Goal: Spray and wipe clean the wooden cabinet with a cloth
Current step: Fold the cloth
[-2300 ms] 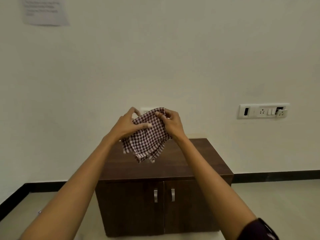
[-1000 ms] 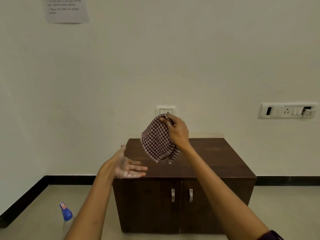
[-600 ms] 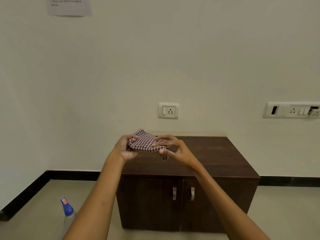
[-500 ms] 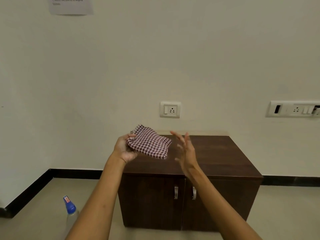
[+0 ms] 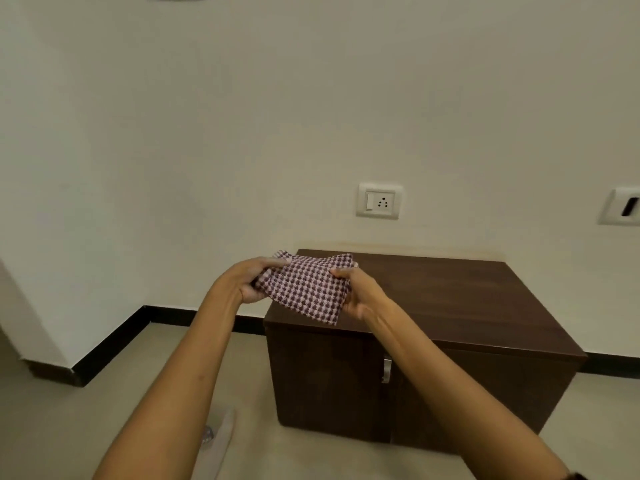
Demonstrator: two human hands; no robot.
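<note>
A folded maroon-and-white checked cloth [image 5: 306,287] is held in the air over the front left corner of the dark wooden cabinet [image 5: 460,306]. My left hand [image 5: 247,280] grips its left edge, fingers curled round it. My right hand [image 5: 358,294] pinches its right edge with thumb on top. The cabinet has two doors with a metal handle [image 5: 386,368] showing beside my right forearm. A clear spray bottle [image 5: 218,441] stands on the floor left of the cabinet, mostly hidden behind my left forearm.
The cabinet stands against a cream wall with a socket [image 5: 380,201] above it and a switch panel [image 5: 623,206] at the right edge. Black skirting [image 5: 114,344] runs along the wall base. A beige tiled floor [image 5: 86,427] lies left of the cabinet.
My right hand, open and off the cloth half a second ago, has taken hold of its right edge. The cloth is spread flatter between both hands. The view has shifted left and down.
</note>
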